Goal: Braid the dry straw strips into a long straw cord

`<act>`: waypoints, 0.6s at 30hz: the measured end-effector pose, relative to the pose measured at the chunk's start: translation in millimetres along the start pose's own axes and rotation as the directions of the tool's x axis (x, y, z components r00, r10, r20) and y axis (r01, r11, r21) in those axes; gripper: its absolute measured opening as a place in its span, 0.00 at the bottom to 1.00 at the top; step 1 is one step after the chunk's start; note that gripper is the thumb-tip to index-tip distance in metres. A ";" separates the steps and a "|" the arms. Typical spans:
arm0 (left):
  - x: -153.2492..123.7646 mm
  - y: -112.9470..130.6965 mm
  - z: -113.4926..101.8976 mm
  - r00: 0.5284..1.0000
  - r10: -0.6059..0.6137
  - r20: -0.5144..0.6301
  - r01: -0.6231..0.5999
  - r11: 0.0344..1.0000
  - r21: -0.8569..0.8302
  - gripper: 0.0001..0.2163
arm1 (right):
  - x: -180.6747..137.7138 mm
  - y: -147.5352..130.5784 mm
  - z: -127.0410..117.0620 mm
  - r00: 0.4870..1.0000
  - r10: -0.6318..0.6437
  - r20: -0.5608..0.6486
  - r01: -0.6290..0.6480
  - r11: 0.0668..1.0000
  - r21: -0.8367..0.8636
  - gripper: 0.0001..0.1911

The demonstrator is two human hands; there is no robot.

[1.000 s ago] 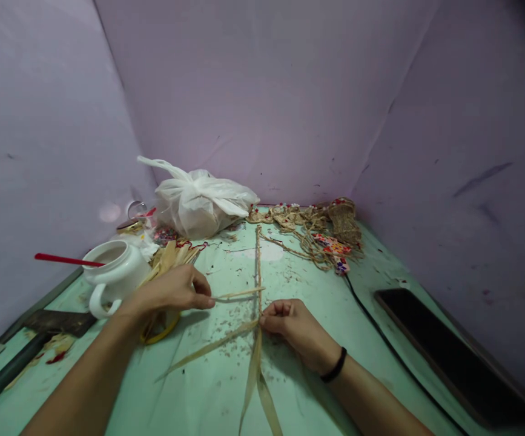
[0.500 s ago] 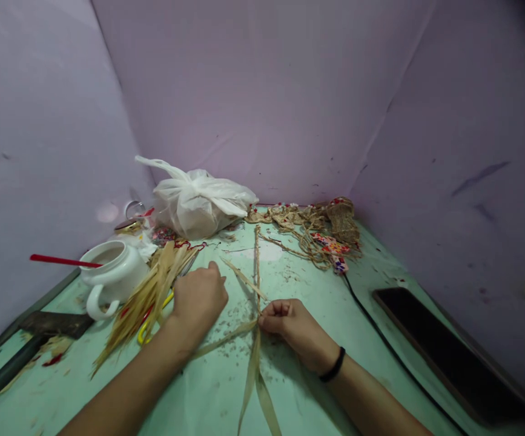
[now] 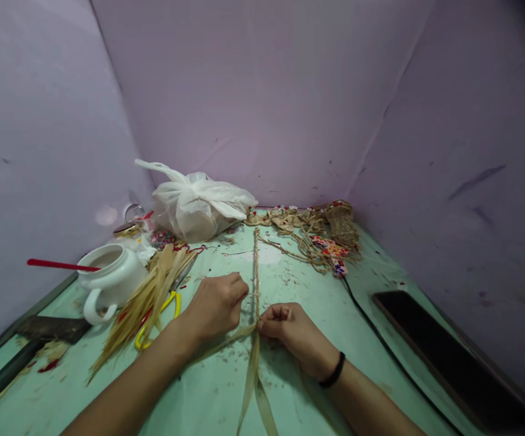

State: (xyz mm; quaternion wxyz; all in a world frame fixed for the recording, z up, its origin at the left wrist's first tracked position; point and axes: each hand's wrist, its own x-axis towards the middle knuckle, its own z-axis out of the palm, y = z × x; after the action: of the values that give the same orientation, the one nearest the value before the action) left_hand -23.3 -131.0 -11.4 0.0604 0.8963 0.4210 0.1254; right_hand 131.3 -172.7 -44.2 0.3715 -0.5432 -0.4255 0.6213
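A thin braided straw cord (image 3: 256, 257) runs from the back of the green table (image 3: 316, 339) to my hands. My right hand (image 3: 289, 330), with a black band at the wrist, pinches the near end of the braid where loose flat strips (image 3: 255, 387) hang toward me. My left hand (image 3: 214, 306) is closed beside the braid, its fingertips gripping a straw strip right against the cord. Another strip trails out under my left wrist.
A bundle of straw strips (image 3: 146, 300) lies over yellow-handled scissors (image 3: 165, 312) at left. A white mug (image 3: 108, 281) with a red stick, a white plastic bag (image 3: 198, 203), woven straw pieces (image 3: 321, 233), a black cable (image 3: 380, 345), a dark phone (image 3: 448, 351) and a cleaver (image 3: 26, 342) surround the work.
My left hand moved right from the straw bundle, bringing one strip to the braid. The strip that stuck out sideways now lies against the cord. My right hand stayed put.
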 end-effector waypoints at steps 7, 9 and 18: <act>-14.2 1.8 -15.9 0.918 -0.048 0.393 0.192 0.922 -0.336 0.08 | 0.0 0.8 -1.0 1.000 -0.006 -0.009 0.005 1.000 -0.006 0.04; -14.0 1.5 -11.4 0.902 -0.022 0.431 0.205 0.900 -0.384 0.07 | 0.1 1.4 -1.5 1.000 -0.001 -0.007 0.001 1.000 0.003 0.04; -8.3 3.6 -3.2 0.912 0.006 0.411 0.205 0.859 -0.468 0.10 | -0.3 -0.5 -0.8 1.000 -0.011 -0.003 0.011 1.000 0.026 0.04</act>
State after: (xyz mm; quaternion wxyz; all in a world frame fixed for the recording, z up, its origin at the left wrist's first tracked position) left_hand -26.7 -139.7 -8.9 0.3821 0.8324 0.3992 0.0421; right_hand 132.2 -172.7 -43.6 0.3826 -0.5368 -0.4196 0.6240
